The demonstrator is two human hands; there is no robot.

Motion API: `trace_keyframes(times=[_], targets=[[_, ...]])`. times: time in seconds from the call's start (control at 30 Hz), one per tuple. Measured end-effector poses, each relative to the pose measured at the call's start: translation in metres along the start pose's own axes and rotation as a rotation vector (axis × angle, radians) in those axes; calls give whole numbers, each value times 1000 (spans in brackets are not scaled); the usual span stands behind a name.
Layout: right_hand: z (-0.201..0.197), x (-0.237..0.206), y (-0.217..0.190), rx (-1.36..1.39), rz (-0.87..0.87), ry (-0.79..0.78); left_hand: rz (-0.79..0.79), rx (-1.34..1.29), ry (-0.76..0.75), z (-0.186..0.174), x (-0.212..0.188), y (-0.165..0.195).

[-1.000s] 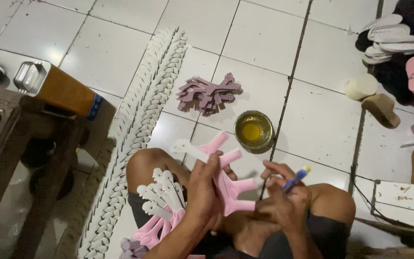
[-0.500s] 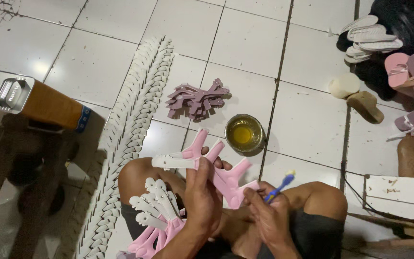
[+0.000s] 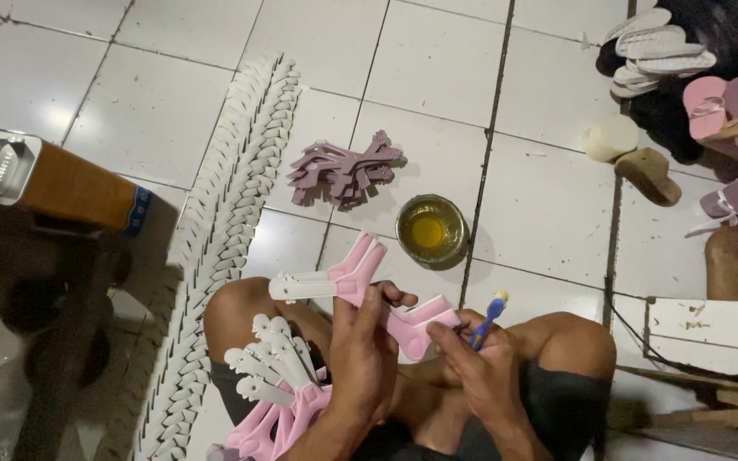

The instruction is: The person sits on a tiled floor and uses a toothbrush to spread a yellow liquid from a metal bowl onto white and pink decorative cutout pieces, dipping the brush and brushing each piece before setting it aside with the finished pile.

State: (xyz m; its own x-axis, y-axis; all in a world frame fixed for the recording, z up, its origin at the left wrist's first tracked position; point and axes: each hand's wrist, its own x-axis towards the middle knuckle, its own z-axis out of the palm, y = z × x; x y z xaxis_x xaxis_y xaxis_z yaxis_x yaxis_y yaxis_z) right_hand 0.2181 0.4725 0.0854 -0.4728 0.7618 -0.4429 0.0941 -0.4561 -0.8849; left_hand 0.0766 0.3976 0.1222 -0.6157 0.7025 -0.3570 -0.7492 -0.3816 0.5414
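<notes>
Left hand (image 3: 360, 358) grips pink strap (image 3: 386, 312), hiding its middle; right hand (image 3: 480, 367) pinches blue brush (image 3: 487, 318), bristles blurred

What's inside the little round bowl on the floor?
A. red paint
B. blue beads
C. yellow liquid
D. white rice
C: the bowl on the tiled floor, just in front of the person's hands, holds a pool of yellow liquid.

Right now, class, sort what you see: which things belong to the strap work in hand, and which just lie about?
In use: pink strap in left hand; brush in right hand; glue bowl; lap straps.
Lying about: tin can; sandals; floor straps.
</notes>
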Motion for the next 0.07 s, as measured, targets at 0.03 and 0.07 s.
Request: trace_keyframes(times=[0.03, 0.07], targets=[[2, -1, 1, -8, -20, 12, -1, -4, -1, -4, -1, -3], [5, 1, 0, -14, -49, 23, -24, -11, 7, -7, 0, -5]])
